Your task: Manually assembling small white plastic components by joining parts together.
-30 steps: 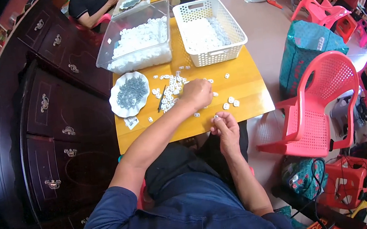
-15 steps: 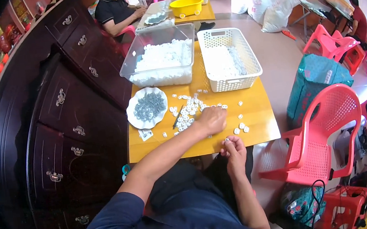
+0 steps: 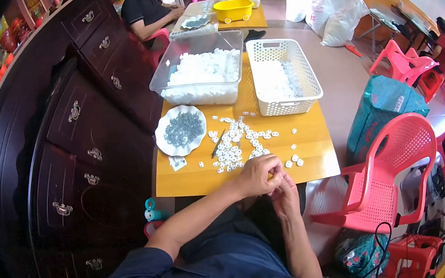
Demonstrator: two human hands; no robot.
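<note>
My left hand (image 3: 260,174) and my right hand (image 3: 286,197) meet at the front edge of the wooden table (image 3: 313,150), fingertips pinched together. Whatever sits between their fingers is too small and covered to make out. Just beyond the left hand lie many small white plastic pieces (image 3: 229,155) with dark holes, loosely spread. A few more white pieces (image 3: 294,161) lie apart toward the right. Among the scattered ones rests a thin dark tool (image 3: 218,144). A white scalloped plate (image 3: 163,142) to the left holds a heap of small grey parts (image 3: 184,128).
Behind the pieces stand a clear plastic bin (image 3: 200,96) and a white perforated basket (image 3: 288,107), both holding white pieces. A dark wooden cabinet (image 3: 63,153) lines the left; a red plastic chair (image 3: 373,187) stands right. Another person (image 3: 146,15) sits at a farther table with a yellow tub (image 3: 233,11).
My left hand has drawn back from the scattered white pieces to the table's front edge, where it now meets my right hand. The right hand has shifted slightly nearer me.
</note>
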